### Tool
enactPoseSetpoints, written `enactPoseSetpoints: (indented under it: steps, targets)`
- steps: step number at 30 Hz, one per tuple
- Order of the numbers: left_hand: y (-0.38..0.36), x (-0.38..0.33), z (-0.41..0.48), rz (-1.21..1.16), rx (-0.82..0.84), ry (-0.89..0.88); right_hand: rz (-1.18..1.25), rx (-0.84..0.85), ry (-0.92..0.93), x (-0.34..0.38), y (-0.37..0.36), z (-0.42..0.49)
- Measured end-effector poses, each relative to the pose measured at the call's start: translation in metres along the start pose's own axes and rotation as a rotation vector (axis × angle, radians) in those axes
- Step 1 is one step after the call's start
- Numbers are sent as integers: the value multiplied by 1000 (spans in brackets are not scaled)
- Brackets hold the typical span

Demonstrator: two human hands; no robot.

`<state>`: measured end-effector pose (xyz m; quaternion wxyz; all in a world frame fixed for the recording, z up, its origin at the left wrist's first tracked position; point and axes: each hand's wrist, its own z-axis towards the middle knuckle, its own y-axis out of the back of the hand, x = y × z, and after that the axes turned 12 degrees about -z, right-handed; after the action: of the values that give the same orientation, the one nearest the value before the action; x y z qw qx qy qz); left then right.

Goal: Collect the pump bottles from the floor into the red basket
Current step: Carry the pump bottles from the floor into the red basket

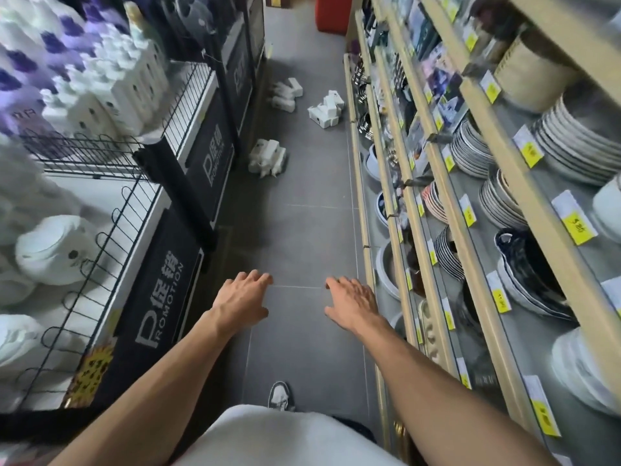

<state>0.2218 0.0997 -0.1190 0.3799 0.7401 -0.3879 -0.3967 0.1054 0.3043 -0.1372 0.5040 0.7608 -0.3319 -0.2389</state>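
Three heaps of white pump bottles (268, 158) lie on the floor (302, 230) ahead of you. The closest one sits at the foot of the black promotion bins (208, 153). A second heap (327, 109) lies just beside the base of the shelving (433, 183), and a third heap (285, 94) is further back on the left. All three are well apart from your hands.

Your left hand (243, 297) and right hand (353, 301) reach forward, palms down, fingers loosely spread, and neither has hold of anything. That posture reads as steadying yourself and getting ready to stoop, not as a grasp.

The bottles lie tumbled on their sides and across each other, so expect to gather them a few at a time.

A red shape at the far end, cut by the top edge, is probably the red basket (332, 11). It stands beyond every heap, so you will likely have to carry the bottles to it or fetch it closer first.

The aisle is narrow. The floor is dark grey tile with thin pale joints, flat and dry-looking. On your right, stacks of plates (470, 149) and bowls sit behind yellow price tags. On your left, wire-fenced bins hold more white bottles (111, 82). One shoe (280, 396) shows below you.
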Motion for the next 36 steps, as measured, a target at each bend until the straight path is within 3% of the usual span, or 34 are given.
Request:
enactPoseSetpoints:
  steps: [11,22,36]
  targets:
    - [52,25,129,63,62,-4,59,-1,-48,-19,40,118]
    - [109,6,268,21,-36,137,50,7,38,-90,88,267]
    - [163,21,398,-12,-17,182,37,27,107,-126,150,425]
